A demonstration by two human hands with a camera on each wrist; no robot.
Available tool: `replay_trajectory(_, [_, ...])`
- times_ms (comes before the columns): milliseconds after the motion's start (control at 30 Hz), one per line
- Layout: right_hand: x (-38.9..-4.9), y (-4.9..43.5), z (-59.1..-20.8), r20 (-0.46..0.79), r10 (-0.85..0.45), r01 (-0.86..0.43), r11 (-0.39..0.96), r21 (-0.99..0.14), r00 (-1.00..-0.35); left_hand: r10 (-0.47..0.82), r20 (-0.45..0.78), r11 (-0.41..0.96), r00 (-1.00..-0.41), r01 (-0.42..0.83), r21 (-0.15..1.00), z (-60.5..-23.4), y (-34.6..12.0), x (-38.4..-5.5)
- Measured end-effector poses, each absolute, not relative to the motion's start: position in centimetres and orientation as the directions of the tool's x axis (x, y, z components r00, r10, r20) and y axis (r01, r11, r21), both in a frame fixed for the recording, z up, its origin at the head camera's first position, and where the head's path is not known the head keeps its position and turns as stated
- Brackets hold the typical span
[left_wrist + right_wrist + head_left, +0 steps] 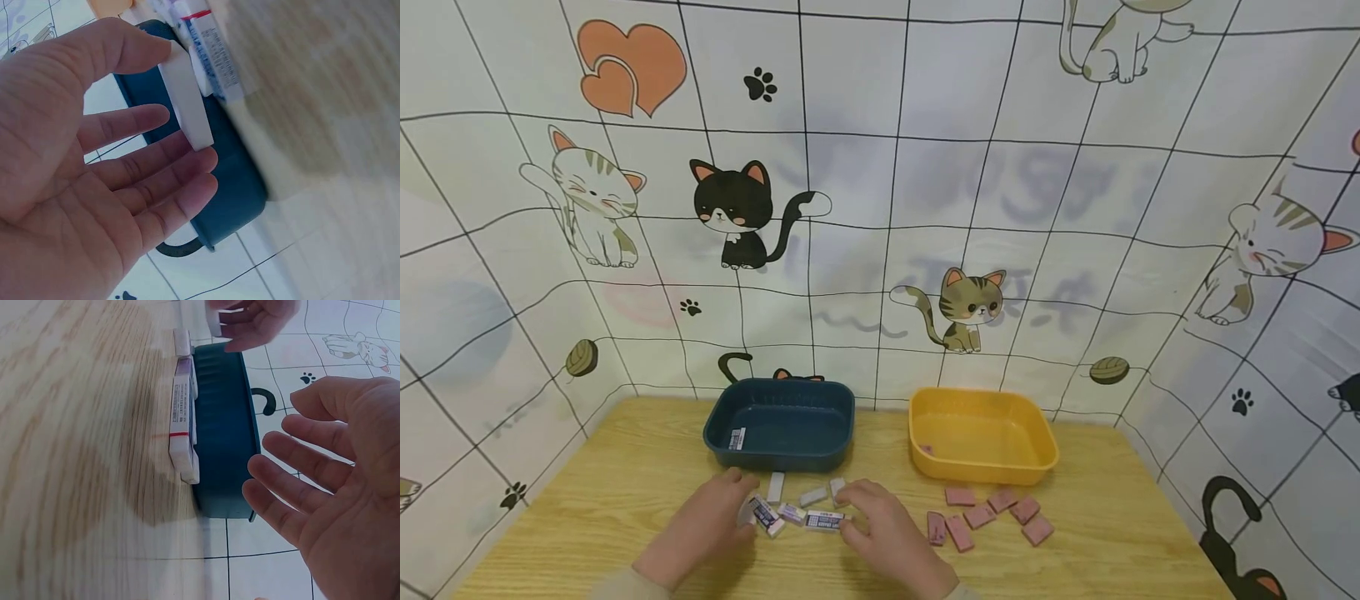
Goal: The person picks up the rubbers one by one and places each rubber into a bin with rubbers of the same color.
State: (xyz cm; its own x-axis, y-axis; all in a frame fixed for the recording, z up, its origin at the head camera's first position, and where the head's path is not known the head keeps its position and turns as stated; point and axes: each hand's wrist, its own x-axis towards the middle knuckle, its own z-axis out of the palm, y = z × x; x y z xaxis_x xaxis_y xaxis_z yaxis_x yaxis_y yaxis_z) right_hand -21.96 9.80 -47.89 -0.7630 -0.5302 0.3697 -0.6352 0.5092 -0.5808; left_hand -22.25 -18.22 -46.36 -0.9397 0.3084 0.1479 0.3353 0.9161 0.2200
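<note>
Between the thumb and fingers of my left hand is a white eraser, gripped by its ends in the left wrist view. Just to the right, erasers in printed paper sleeves lie on the table, among them a blue-and-white one and another. Several bare white erasers, such as one upright in view, lie behind them. My right hand hovers at the right end of this group, fingers spread and relaxed, its palm bare in the right wrist view.
Behind the white erasers stands a dark blue basin with one sleeved eraser inside. A yellow basin to its right holds a small pink eraser. Several pink erasers lie in front of it on the wooden table.
</note>
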Motion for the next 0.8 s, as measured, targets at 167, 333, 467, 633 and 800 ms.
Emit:
replay_trajectory(167, [-21.8, 9.4, -47.8, 0.374, -0.539, -0.644, 0.496, -0.583, -0.754, 0.387, 0.223, 0.893, -0.894, 0.424, 0.150, -45.5, -18.6, -22.7])
replay_trajectory(333, [-21.5, 9.1, -47.8, 0.410, -0.548, -0.674, 0.473, -0.568, -0.729, 0.450, 0.272, 0.866, -0.850, 0.490, 0.097, -44.2, -18.8, -23.1])
replay_trajectory(467, [-21.4, 9.0, -47.9, 0.425, -0.549, -0.685, 0.458, -0.567, -0.720, 0.483, 0.293, 0.850, -0.825, 0.522, 0.070, -43.2, -18.8, -23.7])
replay_trajectory(633, [-21.2, 8.9, -47.6, 0.422, -0.554, -0.686, 0.458, -0.566, -0.718, 0.484, 0.283, 0.833, -0.828, 0.535, 0.143, -41.9, -19.1, -24.8])
replay_trajectory(800, [-21.1, 8.8, -47.7, 0.422, -0.557, -0.687, 0.451, -0.570, -0.716, 0.469, 0.248, 0.832, -0.848, 0.518, 0.197, -41.1, -19.4, -26.3])
